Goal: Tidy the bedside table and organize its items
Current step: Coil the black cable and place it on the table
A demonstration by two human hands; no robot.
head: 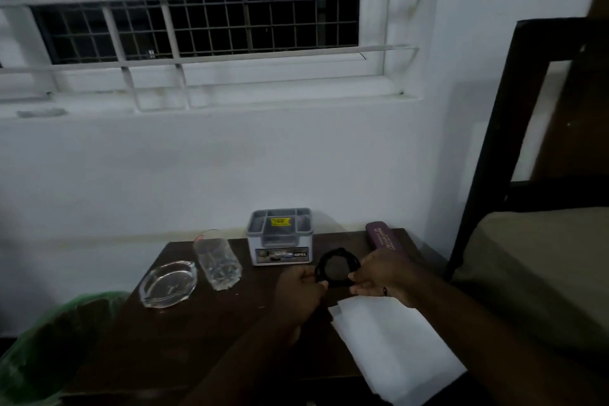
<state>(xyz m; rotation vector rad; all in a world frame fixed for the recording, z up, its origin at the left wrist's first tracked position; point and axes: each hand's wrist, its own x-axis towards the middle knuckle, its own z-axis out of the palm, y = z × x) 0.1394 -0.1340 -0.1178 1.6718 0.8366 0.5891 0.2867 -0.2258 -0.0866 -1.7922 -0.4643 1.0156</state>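
So the biggest thing here is the white wall with the barred window (197, 10), dark outside. On the right there's a bed with a dark frame (514, 109) and an olive-drab mattress (540, 260). Down in the left corner sits a bin lined with a green plastic bag (49, 349).

The dark brown wooden counter (171, 333) sits against the wall between the bin and the bed. A folded white cloth or paper sheet (395, 346) lies on its right front part, hanging a bit over the front edge. At the back middle, against the wall, stands a grey plastic box with a yellow sticker on the lid (280, 236). A maroon slim case with gold lettering (382, 236) lies at the back right, partly behind the right hand. A clear drinking glass (216, 260) is left of the box, and a clear oval glass ashtray (168, 283) is just beside it, nearer the left edge.

Both hands are holding a black round watch-like thing (336, 269) just above the counter, in front of the box. The left hand (301, 287) has its fingers curled on the left side of it, the right hand (385, 273) pinches the right side, and there's a dark ring on one right finger. It's blurry, so can't tell exactly what the black object is.
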